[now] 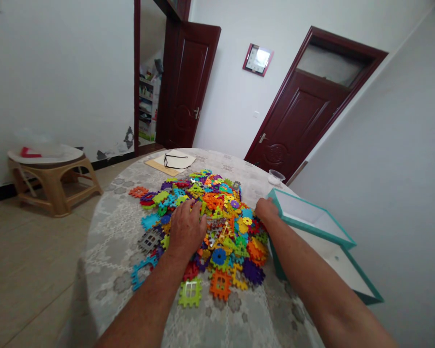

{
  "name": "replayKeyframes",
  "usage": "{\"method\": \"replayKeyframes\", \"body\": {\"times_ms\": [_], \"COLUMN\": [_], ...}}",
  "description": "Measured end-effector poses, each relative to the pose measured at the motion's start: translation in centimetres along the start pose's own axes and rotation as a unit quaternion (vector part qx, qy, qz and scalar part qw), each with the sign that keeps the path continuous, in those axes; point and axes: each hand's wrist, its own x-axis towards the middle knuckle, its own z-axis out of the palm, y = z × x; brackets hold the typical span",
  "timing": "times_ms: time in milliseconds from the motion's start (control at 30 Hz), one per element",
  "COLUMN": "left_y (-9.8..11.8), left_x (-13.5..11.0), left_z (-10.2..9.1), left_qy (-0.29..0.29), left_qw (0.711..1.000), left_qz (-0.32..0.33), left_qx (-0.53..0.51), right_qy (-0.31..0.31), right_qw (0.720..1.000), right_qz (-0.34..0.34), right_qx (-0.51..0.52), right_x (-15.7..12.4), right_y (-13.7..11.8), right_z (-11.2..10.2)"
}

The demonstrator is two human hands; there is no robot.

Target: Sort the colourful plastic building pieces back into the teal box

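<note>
A heap of colourful plastic interlocking building pieces [217, 200] covers the middle of the round table. My left hand [186, 229] rests on the left side of the heap, fingers stretched forward over the pieces and holding none that I can see. At the heap's right edge, my right hand [267, 210] is curled beside the teal-edged box [313, 212]. Its fingertips are hidden, so what they hold, if anything, does not show. Nearest me lie a green window piece [190, 293], an orange window piece [220, 285] and a purple gear-like piece [253, 272].
Black glasses [176, 161] lie on papers [159, 167] at the table's far left. A clear plastic bowl [276, 177] stands at the far right edge. The patterned tablecloth [110, 227] covers the table. A tan stool [56, 183] stands left on the floor.
</note>
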Motion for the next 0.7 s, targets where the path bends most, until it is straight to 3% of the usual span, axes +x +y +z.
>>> {"method": "replayKeyframes", "body": {"times_ms": [233, 467, 700], "left_y": [-0.1, -0.5, -0.7], "left_x": [0.0, 0.0, -0.1], "left_z": [0.0, 0.2, 0.6], "left_qy": [-0.002, -0.002, -0.002], "left_qw": [1.0, 1.0, 1.0], "left_qz": [0.012, 0.019, 0.021], "left_qx": [0.015, 0.012, 0.008], "right_qy": [-0.035, -0.077, -0.103], "right_qw": [0.996, 0.992, 0.987], "right_qz": [-0.067, -0.057, -0.074], "right_qx": [-0.051, -0.084, -0.099], "right_x": [0.0, 0.7, -0.3], "right_y": [-0.9, -0.9, -1.1], "right_z": [-0.5, -0.3, -0.6]}}
